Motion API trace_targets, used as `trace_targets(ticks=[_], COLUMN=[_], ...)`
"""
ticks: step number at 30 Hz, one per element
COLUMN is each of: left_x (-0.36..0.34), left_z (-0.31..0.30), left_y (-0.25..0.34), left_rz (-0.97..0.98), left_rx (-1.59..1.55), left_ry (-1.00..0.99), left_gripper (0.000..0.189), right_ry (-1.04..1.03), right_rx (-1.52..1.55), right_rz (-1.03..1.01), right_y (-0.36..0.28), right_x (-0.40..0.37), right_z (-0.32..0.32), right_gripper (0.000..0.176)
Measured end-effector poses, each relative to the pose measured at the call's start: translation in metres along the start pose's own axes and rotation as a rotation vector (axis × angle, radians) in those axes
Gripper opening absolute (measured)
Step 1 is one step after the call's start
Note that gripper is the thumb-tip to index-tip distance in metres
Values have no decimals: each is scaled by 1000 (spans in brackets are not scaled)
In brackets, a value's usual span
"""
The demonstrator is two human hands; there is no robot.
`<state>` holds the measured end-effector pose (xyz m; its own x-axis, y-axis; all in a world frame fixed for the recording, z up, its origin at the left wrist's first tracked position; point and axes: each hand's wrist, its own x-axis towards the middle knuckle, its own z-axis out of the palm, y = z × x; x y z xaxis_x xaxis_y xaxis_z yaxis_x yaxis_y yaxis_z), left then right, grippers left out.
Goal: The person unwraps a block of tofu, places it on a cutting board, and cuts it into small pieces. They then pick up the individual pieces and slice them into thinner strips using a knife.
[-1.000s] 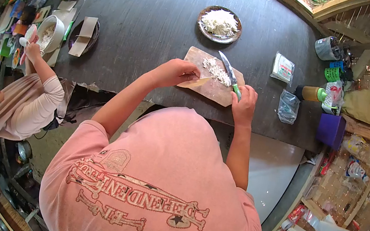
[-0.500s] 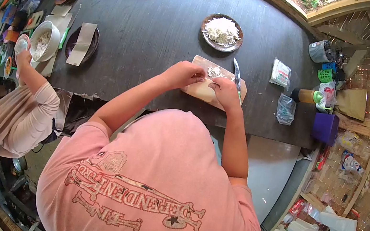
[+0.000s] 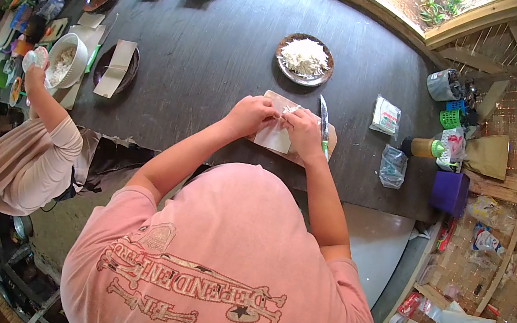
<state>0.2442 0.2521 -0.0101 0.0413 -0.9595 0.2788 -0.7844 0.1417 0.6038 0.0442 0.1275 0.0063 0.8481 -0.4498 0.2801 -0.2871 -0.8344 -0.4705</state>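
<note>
My left hand [image 3: 249, 114] and my right hand [image 3: 303, 133] meet over a wooden cutting board [image 3: 333, 141] on the dark table [image 3: 210, 39]. Their fingers close together on a small heap of white shreds [image 3: 290, 109]. A pale flat piece [image 3: 273, 139] lies on the board just below my hands. To the right of my right hand, a knife [image 3: 322, 119] with a green handle rests on the board, blade pointing away from me. Farther back stands a brown plate [image 3: 319, 75] piled with more white shreds.
Right of the board lie a clear plastic bag [image 3: 393, 166], a white packet [image 3: 387, 115], a green-capped bottle [image 3: 424, 147] and a purple box [image 3: 450, 192]. At the left a co-worker's hand [image 3: 35, 70] is next to a white bowl [image 3: 65, 60]. A dark plate holding folded paper [image 3: 117, 60] sits nearby.
My right hand has laid the knife down on the board and moved left to the shreds. Both hands have come together over the heap.
</note>
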Motion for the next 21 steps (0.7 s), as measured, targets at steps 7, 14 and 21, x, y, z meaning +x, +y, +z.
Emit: trace_targets(ticks=[7,14,21], left_x=[-5,1,0], left_z=[7,0,-6], left_y=[-1,3,-10], left_rz=[-31,35,216], left_rx=[-3,18,173], left_ry=[64,49,-50], left_gripper=[14,12,23], right_ry=[52,42,-17], right_rx=[60,62,-42], right_rz=[-14,-68,-222], right_y=[12,11,16], right_x=[-4,-2,-12], right_z=[15,11,7], right_gripper=[15,10,12])
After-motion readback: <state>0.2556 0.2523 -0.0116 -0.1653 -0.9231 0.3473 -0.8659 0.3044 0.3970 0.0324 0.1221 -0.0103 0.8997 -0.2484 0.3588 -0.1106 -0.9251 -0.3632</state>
